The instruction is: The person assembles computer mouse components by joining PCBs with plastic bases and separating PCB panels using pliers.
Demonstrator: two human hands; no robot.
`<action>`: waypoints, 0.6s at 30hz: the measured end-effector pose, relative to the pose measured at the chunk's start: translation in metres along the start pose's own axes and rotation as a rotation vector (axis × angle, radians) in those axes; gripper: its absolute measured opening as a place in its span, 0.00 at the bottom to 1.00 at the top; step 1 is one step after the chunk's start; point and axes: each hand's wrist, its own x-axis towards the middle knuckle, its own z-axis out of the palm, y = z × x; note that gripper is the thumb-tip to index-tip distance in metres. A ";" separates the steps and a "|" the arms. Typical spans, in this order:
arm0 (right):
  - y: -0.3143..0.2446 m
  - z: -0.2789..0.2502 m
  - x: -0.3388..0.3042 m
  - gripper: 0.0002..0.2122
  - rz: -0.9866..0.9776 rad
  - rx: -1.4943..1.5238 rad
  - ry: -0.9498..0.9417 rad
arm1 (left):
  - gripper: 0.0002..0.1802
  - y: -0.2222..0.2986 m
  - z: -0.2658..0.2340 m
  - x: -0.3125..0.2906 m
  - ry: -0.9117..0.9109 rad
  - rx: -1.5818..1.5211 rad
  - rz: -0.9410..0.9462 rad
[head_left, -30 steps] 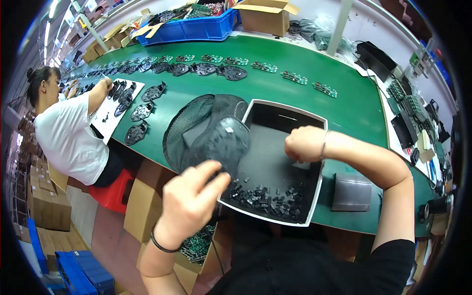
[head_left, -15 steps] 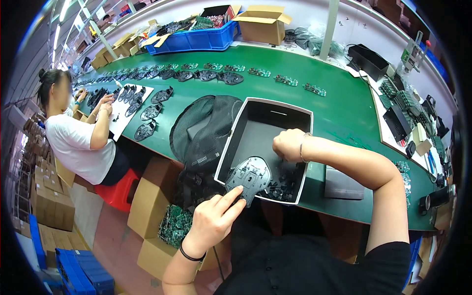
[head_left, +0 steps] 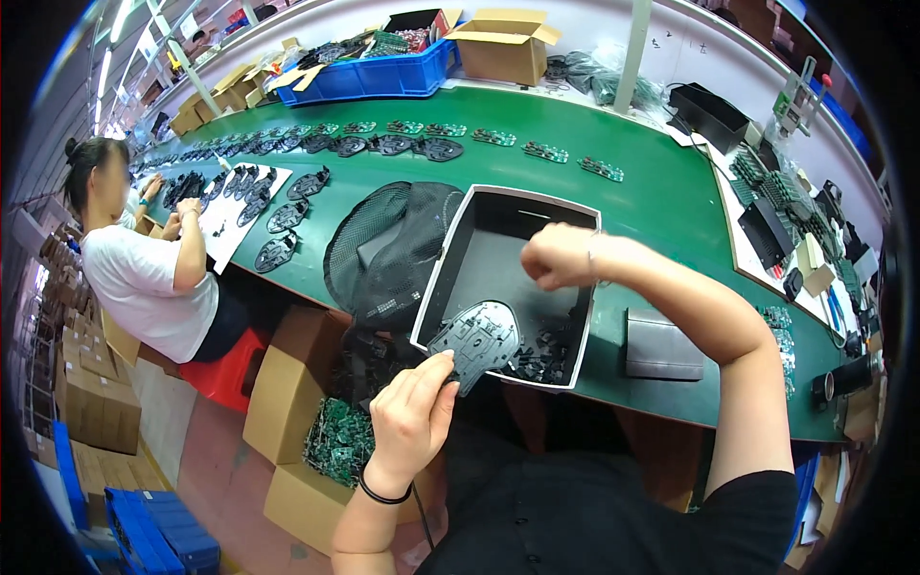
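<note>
“Co-worker (head_left: 144, 273) at the far left is changing posture, right?”

“Yes: a second ago an arm was reaching across the white board (head_left: 230, 251); now both hands are working close together at its left side.”

“And the wearer's left hand (head_left: 414, 407)?”

“It is pinching the narrow end of a dark shell (head_left: 479, 337), thumb against fingers. The shell is now showing sharply over the near left corner of the box (head_left: 498, 254), rather than blurring beside the mesh bag (head_left: 422, 225). Whether it is touching the rim, I cannot tell.”

“Farther right?”

“Small black parts (head_left: 548, 359) are lying at the box's near end. Above its far right half, the right hand (head_left: 559, 257) is curling its fingers in, hovering slightly farther off than half a second ago.”

“Is it holding anything?”

“I cannot tell; the fingertips are hiding. Right of the box, a grey case (head_left: 663, 345) is resting on the green table (head_left: 671, 220).”
</note>
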 end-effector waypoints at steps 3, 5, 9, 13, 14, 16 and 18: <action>-0.004 -0.035 -0.053 0.04 -0.025 0.316 0.118 | 0.13 0.000 -0.002 0.002 -0.015 0.001 -0.004; 0.002 -0.038 -0.090 0.05 -0.020 0.434 0.086 | 0.13 -0.002 -0.004 0.000 -0.024 -0.024 -0.053; 0.014 -0.009 -0.170 0.05 0.130 0.583 -0.069 | 0.12 -0.004 -0.003 0.000 -0.051 -0.100 -0.212; 0.025 0.046 -0.264 0.04 0.387 0.768 -0.124 | 0.10 -0.001 0.005 0.003 -0.021 -0.152 -0.375; 0.023 0.059 -0.284 0.04 0.458 0.838 -0.159 | 0.10 -0.005 0.008 0.000 0.023 -0.159 -0.310; 0.013 0.078 -0.326 0.04 0.657 0.804 -0.155 | 0.10 -0.005 0.009 0.001 0.033 -0.153 -0.284; 0.003 0.099 -0.383 0.04 0.940 0.602 -0.134 | 0.10 -0.005 0.015 0.001 0.033 -0.190 -0.274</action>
